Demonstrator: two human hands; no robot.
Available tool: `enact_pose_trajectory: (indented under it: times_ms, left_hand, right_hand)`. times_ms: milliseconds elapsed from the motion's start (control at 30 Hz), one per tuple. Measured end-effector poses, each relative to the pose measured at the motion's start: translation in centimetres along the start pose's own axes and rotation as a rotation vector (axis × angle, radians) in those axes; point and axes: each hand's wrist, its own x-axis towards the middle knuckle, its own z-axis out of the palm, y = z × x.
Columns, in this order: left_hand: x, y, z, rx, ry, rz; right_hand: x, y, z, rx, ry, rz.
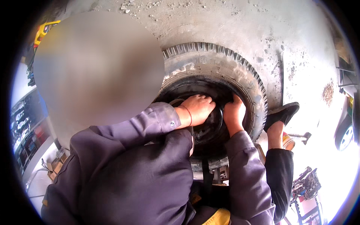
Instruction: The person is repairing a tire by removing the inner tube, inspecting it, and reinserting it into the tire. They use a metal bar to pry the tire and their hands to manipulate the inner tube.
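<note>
In the head view, a broad tyre [250,80] of dusty, grey-black rubber, with chunky tread blocks and a raised-ribbed sidewall, lies flat on the rough concrete floor [240,22], around a dark, round metal wheel [200,85]. The left hand [198,109] curls over the wheel, its fingers bent and bunched; the right hand [234,113] reaches inside the tyre's inner edge. Shadow seems to hide both grips, so I cannot tell what either clamps.
</note>
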Motion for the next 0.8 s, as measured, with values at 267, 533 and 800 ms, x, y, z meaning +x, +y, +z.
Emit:
enact_pose_trajectory:
  times_ms: [267, 533, 800]
  left_hand:
    - [3.0, 1.3, -1.2, -0.012, 0.061, 0.014]
    - [2.5, 1.3, -1.6, -0.088, 0.109, -0.082]
    - [0.7, 0.3, -1.1, 0.205, 0.354, 0.02]
  right_hand:
    - [1.1, -1.4, -2.1, 0.009, -0.165, 0.138]
    - [0.2, -0.1, -1.9, -0.012, -0.191, 0.145]
    - [-0.2, -1.6, -0.7, -0.022, -0.149, 0.177]
